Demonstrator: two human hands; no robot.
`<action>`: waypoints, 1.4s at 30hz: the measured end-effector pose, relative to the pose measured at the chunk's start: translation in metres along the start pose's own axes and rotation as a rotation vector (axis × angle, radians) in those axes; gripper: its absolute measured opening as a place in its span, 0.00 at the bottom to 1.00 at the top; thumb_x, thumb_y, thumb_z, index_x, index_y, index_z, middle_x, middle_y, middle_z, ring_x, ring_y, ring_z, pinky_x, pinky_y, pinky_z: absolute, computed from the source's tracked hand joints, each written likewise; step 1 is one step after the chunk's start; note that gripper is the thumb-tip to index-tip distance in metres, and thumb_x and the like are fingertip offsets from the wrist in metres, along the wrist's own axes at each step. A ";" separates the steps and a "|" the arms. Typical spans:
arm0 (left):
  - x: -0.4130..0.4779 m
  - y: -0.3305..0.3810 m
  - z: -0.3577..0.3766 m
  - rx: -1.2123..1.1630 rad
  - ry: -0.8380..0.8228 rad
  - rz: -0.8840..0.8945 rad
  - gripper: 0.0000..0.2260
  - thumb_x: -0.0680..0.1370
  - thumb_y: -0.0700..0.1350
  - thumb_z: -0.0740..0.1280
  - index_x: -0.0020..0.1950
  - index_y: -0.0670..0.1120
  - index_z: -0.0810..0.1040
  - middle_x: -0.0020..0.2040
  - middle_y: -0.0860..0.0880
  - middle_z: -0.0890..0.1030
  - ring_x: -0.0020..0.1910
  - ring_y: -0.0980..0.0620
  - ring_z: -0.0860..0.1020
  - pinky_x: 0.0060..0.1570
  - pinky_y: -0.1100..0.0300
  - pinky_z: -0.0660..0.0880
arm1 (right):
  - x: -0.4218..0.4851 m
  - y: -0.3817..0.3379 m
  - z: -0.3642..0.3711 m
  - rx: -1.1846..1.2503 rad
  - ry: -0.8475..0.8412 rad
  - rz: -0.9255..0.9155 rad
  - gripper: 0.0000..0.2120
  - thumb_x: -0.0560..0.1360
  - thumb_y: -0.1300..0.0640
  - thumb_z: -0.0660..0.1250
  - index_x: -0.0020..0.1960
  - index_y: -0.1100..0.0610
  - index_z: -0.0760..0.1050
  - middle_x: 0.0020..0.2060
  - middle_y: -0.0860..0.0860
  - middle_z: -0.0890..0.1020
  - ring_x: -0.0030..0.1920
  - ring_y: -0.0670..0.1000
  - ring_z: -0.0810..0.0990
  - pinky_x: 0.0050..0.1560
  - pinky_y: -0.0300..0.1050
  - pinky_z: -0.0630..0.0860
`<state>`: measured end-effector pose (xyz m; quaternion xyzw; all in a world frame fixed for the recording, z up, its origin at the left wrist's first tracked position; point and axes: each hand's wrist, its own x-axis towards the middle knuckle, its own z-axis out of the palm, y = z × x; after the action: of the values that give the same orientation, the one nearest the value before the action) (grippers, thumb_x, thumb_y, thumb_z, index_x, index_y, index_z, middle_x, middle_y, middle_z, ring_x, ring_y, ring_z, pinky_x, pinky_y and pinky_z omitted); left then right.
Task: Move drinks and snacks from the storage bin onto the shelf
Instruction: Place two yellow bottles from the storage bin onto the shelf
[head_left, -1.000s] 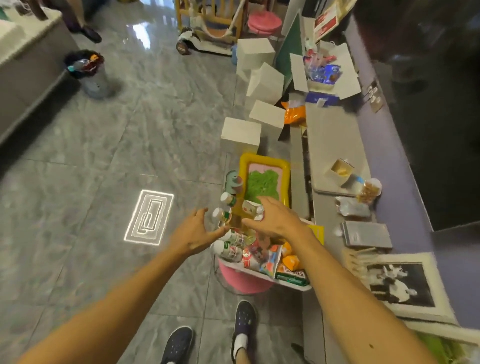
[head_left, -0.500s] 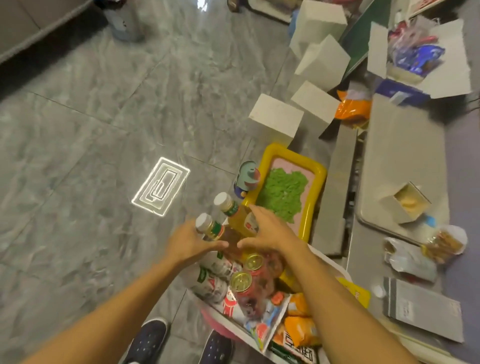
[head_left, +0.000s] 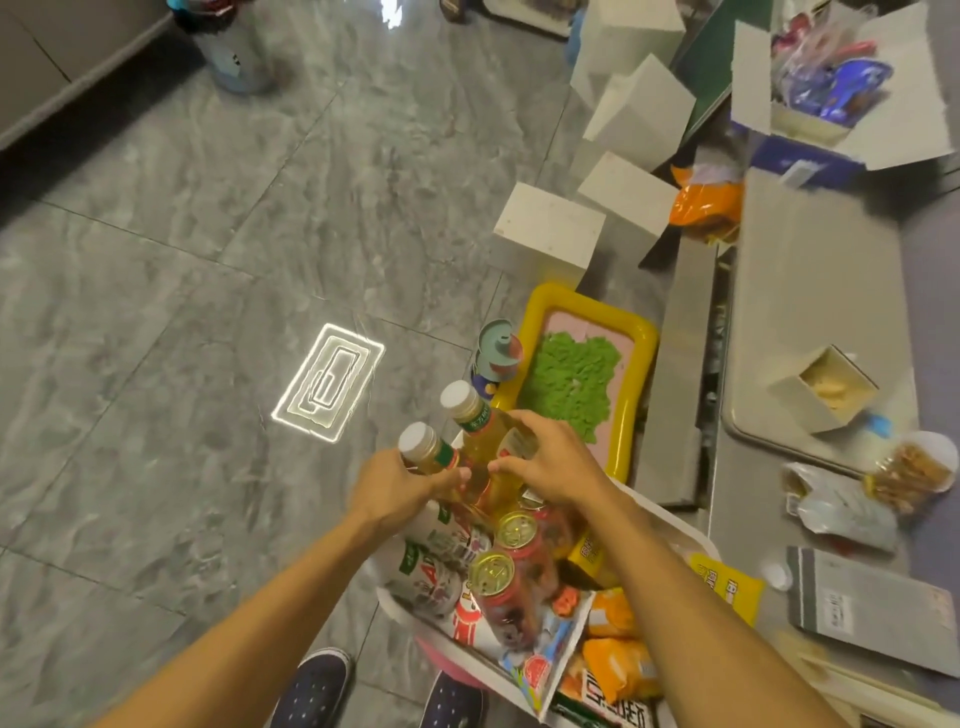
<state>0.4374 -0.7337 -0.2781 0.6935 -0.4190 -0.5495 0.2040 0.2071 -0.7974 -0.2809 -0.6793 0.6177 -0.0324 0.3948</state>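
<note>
A white storage bin (head_left: 685, 530) stands in front of me, packed with red cans (head_left: 511, 587), bottles and orange snack bags (head_left: 615, 660). My left hand (head_left: 395, 486) grips an amber tea bottle with a white cap (head_left: 421, 447) by its neck. My right hand (head_left: 550, 462) holds a second, taller amber tea bottle (head_left: 480, 426) around its body. Both bottles stick up at the bin's far end, tilted to the left. The grey shelf (head_left: 815, 291) runs along the right.
A yellow inflatable tray (head_left: 636, 374) with green stuff lies beyond the bin, a toy (head_left: 498, 353) at its left. White boxes (head_left: 548, 228) stand on the floor. On the shelf are a small open box (head_left: 821, 387), snack bags (head_left: 841, 506) and a grey packet (head_left: 862, 608). My shoes (head_left: 317, 691) are below.
Both hands have closed on the two tea bottles and raised them out of the bin's far end. The camera has tipped downward and closer.
</note>
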 end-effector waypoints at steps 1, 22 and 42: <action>-0.002 -0.001 0.001 -0.016 0.011 0.005 0.14 0.71 0.61 0.79 0.51 0.55 0.87 0.46 0.56 0.89 0.46 0.55 0.87 0.55 0.45 0.84 | -0.002 0.001 0.000 0.003 0.010 -0.008 0.42 0.69 0.34 0.80 0.78 0.47 0.72 0.69 0.51 0.82 0.68 0.53 0.80 0.64 0.55 0.80; -0.115 0.227 -0.113 0.072 -0.050 0.516 0.17 0.69 0.53 0.83 0.56 0.56 0.87 0.51 0.59 0.88 0.51 0.60 0.86 0.49 0.64 0.81 | -0.164 -0.140 -0.143 0.381 0.676 -0.026 0.22 0.72 0.45 0.81 0.63 0.44 0.81 0.46 0.36 0.85 0.47 0.36 0.83 0.45 0.28 0.75; -0.507 0.422 -0.012 0.427 -0.716 1.251 0.14 0.71 0.62 0.80 0.48 0.54 0.87 0.40 0.54 0.88 0.38 0.55 0.87 0.42 0.52 0.84 | -0.672 -0.270 -0.171 0.325 1.627 0.379 0.22 0.71 0.41 0.81 0.61 0.41 0.78 0.50 0.39 0.87 0.49 0.39 0.86 0.47 0.36 0.83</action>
<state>0.2757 -0.5659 0.3391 0.1293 -0.8731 -0.4299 0.1902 0.1781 -0.3214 0.2903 -0.2646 0.8000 -0.5324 -0.0809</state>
